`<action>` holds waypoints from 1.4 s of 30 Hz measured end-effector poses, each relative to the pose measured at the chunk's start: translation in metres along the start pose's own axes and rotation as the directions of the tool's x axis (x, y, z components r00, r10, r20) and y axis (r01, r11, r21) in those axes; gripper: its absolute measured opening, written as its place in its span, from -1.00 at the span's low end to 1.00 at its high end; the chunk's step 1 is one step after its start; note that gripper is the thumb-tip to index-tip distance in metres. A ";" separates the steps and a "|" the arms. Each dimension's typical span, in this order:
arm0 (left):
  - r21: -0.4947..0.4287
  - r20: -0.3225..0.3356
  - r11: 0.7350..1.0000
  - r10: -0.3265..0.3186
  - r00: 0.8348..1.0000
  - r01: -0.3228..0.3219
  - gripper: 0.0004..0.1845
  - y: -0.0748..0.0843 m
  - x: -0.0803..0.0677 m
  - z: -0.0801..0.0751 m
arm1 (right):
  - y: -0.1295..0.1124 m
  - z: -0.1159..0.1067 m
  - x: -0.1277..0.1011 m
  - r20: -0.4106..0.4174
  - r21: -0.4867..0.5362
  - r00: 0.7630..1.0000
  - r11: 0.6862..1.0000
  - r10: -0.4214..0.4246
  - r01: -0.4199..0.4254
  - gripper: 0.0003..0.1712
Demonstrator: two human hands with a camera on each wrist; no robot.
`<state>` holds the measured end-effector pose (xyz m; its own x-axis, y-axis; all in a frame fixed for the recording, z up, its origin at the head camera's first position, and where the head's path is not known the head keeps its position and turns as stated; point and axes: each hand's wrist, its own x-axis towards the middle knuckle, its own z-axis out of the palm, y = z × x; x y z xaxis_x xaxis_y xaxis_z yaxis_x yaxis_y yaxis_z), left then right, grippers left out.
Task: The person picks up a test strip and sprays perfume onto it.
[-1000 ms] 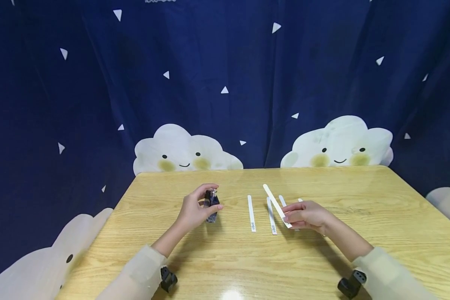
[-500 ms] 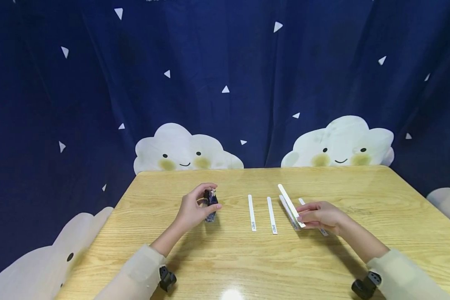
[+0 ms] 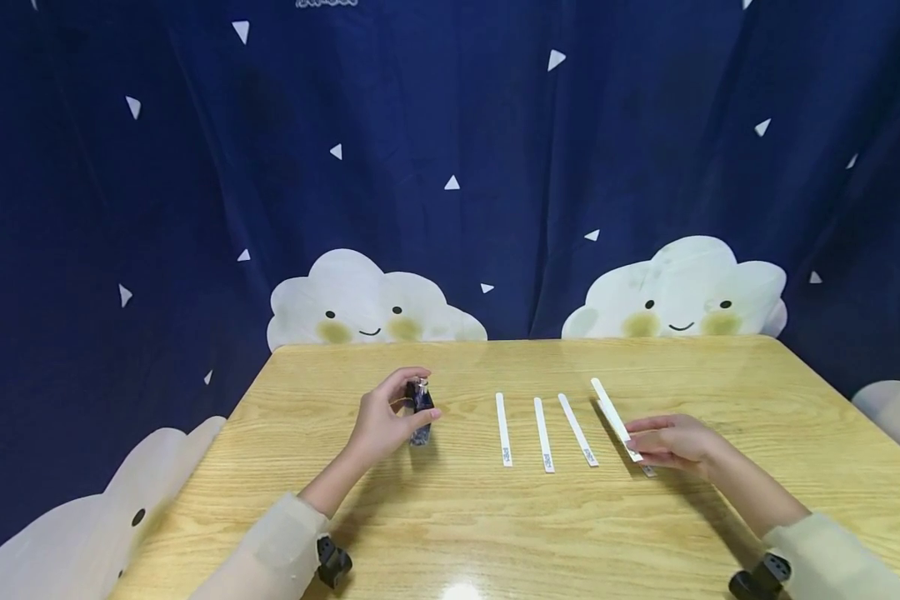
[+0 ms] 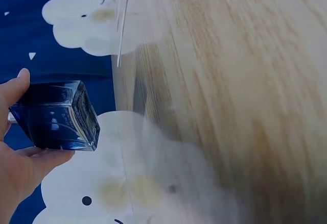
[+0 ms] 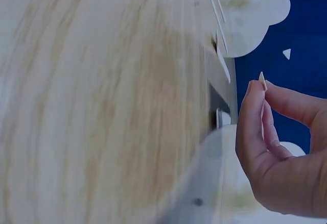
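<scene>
My left hand point(image 3: 424, 393) grips a small dark blue glass bottle point(image 3: 421, 410) standing on the wooden table point(image 3: 435, 517), left of centre. The left wrist view shows the bottle point(image 4: 56, 114) held between thumb and fingers. My right hand point(image 3: 634, 437) pinches the near end of a white paper strip point(image 3: 610, 410), whose far end is raised off the table. In the right wrist view the strip's edge point(image 5: 262, 81) sits between thumb and forefinger. Three white strips point(image 3: 543, 433) lie side by side between my hands. The end of another strip point(image 3: 648, 472) shows under the right hand.
A dark blue curtain point(image 3: 450, 167) with white triangles and cloud faces hangs close behind the table's far edge. Bare wood lies to the right of the right hand and along the near edge. Black wrist cameras point(image 3: 333, 562) sit on both sleeves.
My right hand has carried the pinched strip to the right, so the third strip on the table now lies uncovered. The left hand and bottle have stayed put.
</scene>
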<state>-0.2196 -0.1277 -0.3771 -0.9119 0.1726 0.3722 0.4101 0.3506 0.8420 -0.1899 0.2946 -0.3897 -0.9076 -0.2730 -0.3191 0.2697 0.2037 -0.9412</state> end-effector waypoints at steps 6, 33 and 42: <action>0.002 -0.014 1.000 -0.002 1.000 0.002 -0.45 0.000 -0.002 -0.001 | 0.006 -0.009 -0.002 -0.022 0.015 0.999 1.000 0.026 -0.026 -0.58; -0.010 0.001 1.000 -0.015 1.000 0.015 -0.44 0.000 -0.006 -0.005 | 0.023 -0.032 -0.008 -0.135 0.034 0.989 0.997 0.067 -0.063 -0.76; 0.002 0.002 1.000 -0.023 1.000 0.023 -0.45 0.002 -0.006 -0.004 | 0.019 -0.032 -0.016 -0.206 -0.010 0.978 0.999 0.043 -0.046 -0.76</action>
<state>-0.2134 -0.1314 -0.3764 -0.9211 0.1663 0.3519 0.3889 0.3563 0.8496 -0.1806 0.3327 -0.3988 -0.9420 -0.0643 -0.3294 0.3078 0.2255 -0.9243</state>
